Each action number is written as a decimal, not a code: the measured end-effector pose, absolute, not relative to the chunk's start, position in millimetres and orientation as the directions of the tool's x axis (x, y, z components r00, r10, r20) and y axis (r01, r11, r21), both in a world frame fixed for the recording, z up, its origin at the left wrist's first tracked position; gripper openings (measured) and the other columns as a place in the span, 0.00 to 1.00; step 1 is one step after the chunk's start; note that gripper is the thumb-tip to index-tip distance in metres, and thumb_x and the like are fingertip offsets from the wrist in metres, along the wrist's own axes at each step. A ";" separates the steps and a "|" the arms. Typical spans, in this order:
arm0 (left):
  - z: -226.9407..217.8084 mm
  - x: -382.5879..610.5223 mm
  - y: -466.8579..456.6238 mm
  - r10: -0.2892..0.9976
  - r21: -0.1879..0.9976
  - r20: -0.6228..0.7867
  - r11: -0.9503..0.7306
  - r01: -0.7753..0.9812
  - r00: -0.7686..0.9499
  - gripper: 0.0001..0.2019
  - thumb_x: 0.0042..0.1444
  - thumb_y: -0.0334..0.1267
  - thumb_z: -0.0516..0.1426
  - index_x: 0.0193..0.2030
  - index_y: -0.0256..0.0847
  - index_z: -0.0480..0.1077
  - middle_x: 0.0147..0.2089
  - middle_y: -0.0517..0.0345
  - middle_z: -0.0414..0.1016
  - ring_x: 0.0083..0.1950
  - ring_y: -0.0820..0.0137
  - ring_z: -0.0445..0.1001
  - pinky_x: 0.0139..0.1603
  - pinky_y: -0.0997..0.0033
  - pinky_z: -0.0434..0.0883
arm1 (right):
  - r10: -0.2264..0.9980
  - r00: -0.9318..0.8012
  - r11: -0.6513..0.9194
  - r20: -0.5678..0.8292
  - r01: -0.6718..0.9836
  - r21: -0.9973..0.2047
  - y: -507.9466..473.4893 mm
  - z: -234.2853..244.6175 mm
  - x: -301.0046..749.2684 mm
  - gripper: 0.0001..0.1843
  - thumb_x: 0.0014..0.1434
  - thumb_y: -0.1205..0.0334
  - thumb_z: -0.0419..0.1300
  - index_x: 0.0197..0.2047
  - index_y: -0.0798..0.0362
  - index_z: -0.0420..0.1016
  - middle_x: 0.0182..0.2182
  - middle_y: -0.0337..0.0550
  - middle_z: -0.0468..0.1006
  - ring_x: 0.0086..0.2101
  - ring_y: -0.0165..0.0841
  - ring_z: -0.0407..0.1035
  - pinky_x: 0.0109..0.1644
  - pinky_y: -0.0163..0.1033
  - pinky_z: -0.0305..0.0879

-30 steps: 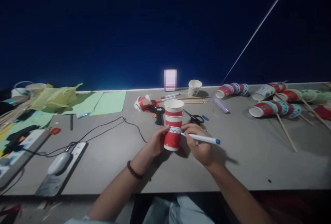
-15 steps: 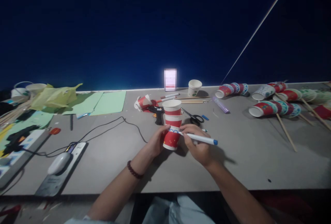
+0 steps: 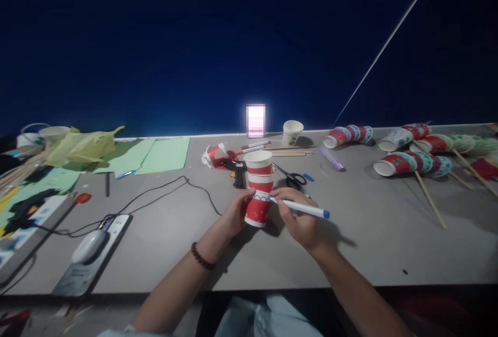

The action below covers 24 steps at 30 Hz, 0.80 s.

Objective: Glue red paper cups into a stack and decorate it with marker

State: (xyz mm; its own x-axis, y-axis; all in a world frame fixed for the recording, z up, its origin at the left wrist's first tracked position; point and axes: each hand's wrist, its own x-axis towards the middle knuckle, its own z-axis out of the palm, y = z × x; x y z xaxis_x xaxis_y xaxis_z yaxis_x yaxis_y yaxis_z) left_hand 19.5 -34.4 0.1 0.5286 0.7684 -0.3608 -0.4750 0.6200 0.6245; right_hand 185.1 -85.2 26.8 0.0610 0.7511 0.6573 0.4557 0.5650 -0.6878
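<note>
A stack of red and white paper cups (image 3: 259, 186) stands upright on the grey table (image 3: 175, 243) in front of me. My left hand (image 3: 234, 216) is wrapped round the bottom cup from the left. My right hand (image 3: 298, 217) grips a white marker with a blue cap end (image 3: 305, 208); its tip touches the lower cup, where a blue scalloped line is drawn.
Behind the cups lie a black glue gun (image 3: 238, 171), scissors (image 3: 291, 175), markers and a torn red cup (image 3: 215, 154). Stacks of cups on sticks (image 3: 408, 163) lie at the right. Green paper sheets (image 3: 155, 154), a cable and a power strip (image 3: 93, 251) lie to the left.
The cup stack has tilted and shifted slightly to the left in my left hand. The marker stays against the lower cup.
</note>
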 end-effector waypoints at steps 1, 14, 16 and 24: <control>0.5 19.7 -34.6 0.773 0.627 -0.362 0.616 -0.477 0.522 0.16 0.53 0.42 0.63 0.41 0.30 0.79 0.36 0.46 0.83 0.34 0.64 0.79 0.36 0.69 0.74 | 0.750 0.060 0.566 0.659 0.458 -0.685 -85.2 27.4 185.2 0.08 0.61 0.70 0.57 0.37 0.50 0.76 0.34 0.43 0.83 0.36 0.35 0.78 0.44 0.40 0.76; 5.1 19.8 -35.9 0.767 0.624 -0.365 0.622 -0.473 0.527 0.20 0.50 0.45 0.65 0.42 0.28 0.78 0.35 0.45 0.82 0.34 0.61 0.79 0.36 0.66 0.74 | 0.730 0.067 0.581 0.680 0.463 -0.670 -85.0 29.0 184.8 0.08 0.60 0.70 0.57 0.33 0.50 0.74 0.34 0.44 0.83 0.36 0.36 0.79 0.42 0.41 0.77; 5.9 20.4 -35.9 0.773 0.624 -0.374 0.618 -0.478 0.512 0.20 0.49 0.44 0.65 0.42 0.28 0.78 0.35 0.45 0.82 0.33 0.61 0.79 0.36 0.66 0.74 | 0.737 0.063 0.577 0.673 0.460 -0.675 -85.3 29.8 185.0 0.08 0.60 0.70 0.56 0.32 0.50 0.74 0.34 0.44 0.83 0.36 0.36 0.79 0.42 0.41 0.76; 7.8 20.7 -35.8 0.766 0.630 -0.394 0.628 -0.458 0.509 0.18 0.50 0.44 0.64 0.42 0.31 0.77 0.34 0.46 0.81 0.32 0.62 0.79 0.34 0.67 0.74 | 0.745 0.040 0.579 0.666 0.456 -0.676 -86.1 32.4 185.1 0.08 0.60 0.70 0.56 0.31 0.50 0.73 0.34 0.45 0.83 0.36 0.37 0.79 0.42 0.42 0.76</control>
State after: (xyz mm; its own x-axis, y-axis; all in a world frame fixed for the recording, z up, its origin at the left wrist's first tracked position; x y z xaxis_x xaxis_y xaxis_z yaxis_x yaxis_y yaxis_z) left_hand 20.7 -35.8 7.8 0.5087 0.7657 -0.3937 -0.4577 0.6278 0.6296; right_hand 185.1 -86.1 32.4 0.0402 0.7451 0.6657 0.4555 0.5793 -0.6759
